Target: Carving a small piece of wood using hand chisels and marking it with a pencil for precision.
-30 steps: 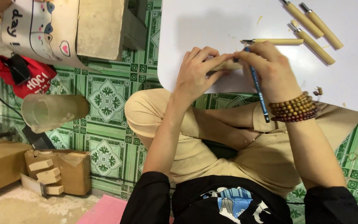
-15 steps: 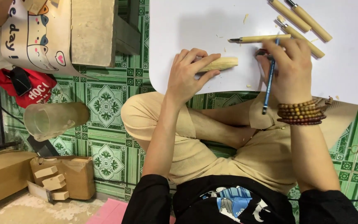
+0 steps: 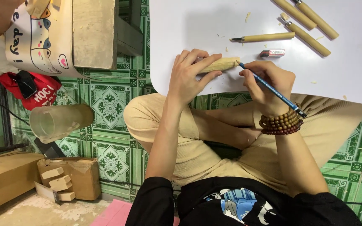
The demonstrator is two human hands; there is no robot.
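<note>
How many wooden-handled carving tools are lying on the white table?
4. One carving tool lies alone near the middle of the white table, above the wood piece. Three more lie at the far right: first, second, third. Others may lie outside the view.

Packaging-wise, not much here tbh. Open brown cardboard box (image 3: 70, 178) on the floor bottom left, w/ pale wood blocks (image 3: 57, 184) stacked in front of it. Bigger flat cardboard box (image 3: 3, 180) just left of that. Red bag (image 3: 36, 90) w/ white lettering by the green tiles, partly under a white cloth (image 3: 38, 37) w/ a cartoon print. No screens or signs.
</note>
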